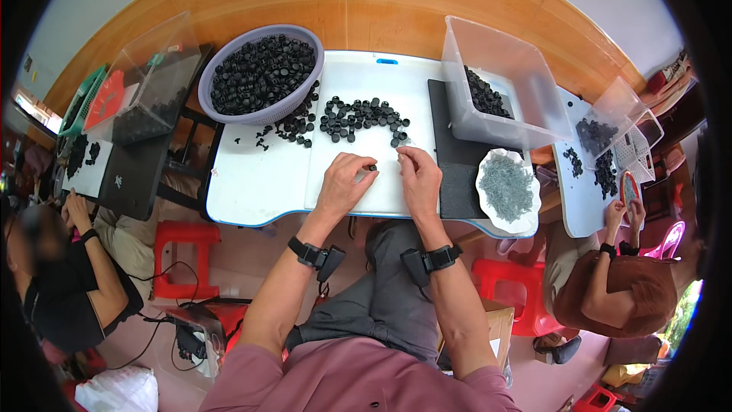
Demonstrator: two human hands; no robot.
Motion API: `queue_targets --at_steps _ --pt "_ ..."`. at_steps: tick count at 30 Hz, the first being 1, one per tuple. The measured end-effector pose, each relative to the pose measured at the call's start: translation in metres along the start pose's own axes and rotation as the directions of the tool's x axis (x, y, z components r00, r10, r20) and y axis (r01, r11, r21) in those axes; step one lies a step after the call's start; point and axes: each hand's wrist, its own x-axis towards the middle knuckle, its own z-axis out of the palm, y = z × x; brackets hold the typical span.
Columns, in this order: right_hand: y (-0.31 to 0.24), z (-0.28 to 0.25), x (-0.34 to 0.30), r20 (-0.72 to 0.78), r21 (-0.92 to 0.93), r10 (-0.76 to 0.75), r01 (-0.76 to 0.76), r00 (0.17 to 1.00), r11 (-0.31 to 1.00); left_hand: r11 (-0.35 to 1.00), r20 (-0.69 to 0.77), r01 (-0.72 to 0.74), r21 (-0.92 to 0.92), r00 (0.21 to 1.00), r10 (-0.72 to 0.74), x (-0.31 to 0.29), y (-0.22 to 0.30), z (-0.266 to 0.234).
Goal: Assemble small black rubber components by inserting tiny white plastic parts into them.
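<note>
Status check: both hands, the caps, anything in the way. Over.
Left hand holding small black cap at fingertips. Right hand alongside, grip unclear. Loose caps on table beyond hands, none between them.

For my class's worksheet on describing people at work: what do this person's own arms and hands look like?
The left hand and right hand are bare, without gloves. Each wrist wears a black strap with a dark, boxy module. The sleeves are short and mauve, leaving the forearms uncovered.
</note>
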Motion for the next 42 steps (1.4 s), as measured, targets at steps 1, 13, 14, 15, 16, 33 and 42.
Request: queue_targets --at_steps 1,13,14,15,16,33,42 --pt "-0.002 0.003 0.0 0.002 0.001 0.003 -0.003 1.0 1.0 1.0 0.001 0.004 0.001 1.0 -0.004 0.0 -0.001 0.0" --pt "-0.004 0.02 -0.007 0.118 0.346 0.14 -0.173 0.983 0.922 0.995 -0.004 0.09 -0.041 0.996 -0.09 -0.001 -0.002 0.0" --pt "-0.005 0.02 -0.008 0.12 0.345 0.141 -0.174 0.983 0.922 0.994 -0.006 0.093 -0.05 0.996 -0.094 -0.001 -0.003 -0.001" --pt "-0.007 0.02 -0.009 0.133 0.356 0.15 -0.188 0.98 0.915 0.994 -0.007 0.096 -0.059 0.995 -0.097 -0.001 -0.003 -0.001" --pt "-0.008 0.02 -0.009 0.144 0.367 0.158 -0.201 0.977 0.908 0.993 -0.007 0.098 -0.06 0.995 -0.098 -0.001 -0.002 -0.001" --pt "-0.009 0.02 -0.013 0.075 0.082 -0.099 0.093 0.992 0.992 0.987 -0.015 0.134 -0.092 0.991 -0.136 -0.002 -0.001 0.001" --pt "-0.012 0.021 -0.016 0.065 -0.04 -0.232 0.235 0.971 0.971 0.986 -0.008 0.142 -0.089 0.99 -0.143 -0.001 0.0 0.001"
